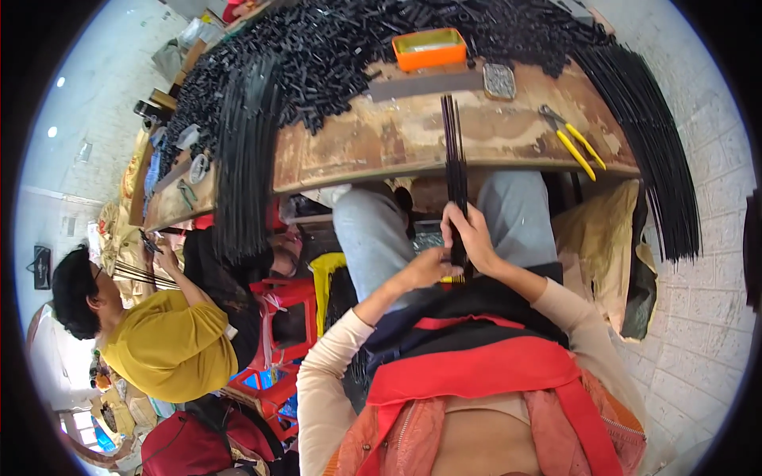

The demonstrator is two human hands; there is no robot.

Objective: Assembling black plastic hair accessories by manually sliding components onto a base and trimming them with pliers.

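A bundle of thin black rods point(455, 159) stands over my lap, its far ends reaching over the table's near edge. My right hand point(474, 240) is closed around the lower part of the bundle. Just below and to the left, my left hand point(427, 270) has its fingers pressed in at the bundle's lower end. A small yellow piece point(452, 279) shows beside those fingertips; what it belongs to is unclear. Pliers with yellow handles point(577, 144) lie on the table to the right of the bundle.
On the wooden table point(333, 155) are a heap of short black pieces point(309, 55), an orange tub point(429, 57), a metal tin of small parts point(499, 82) and a grey strip point(425, 86). Long black rods point(242, 166) overhang the left; more rods point(651, 151) overhang the right. A co-worker point(163, 333) sits left.
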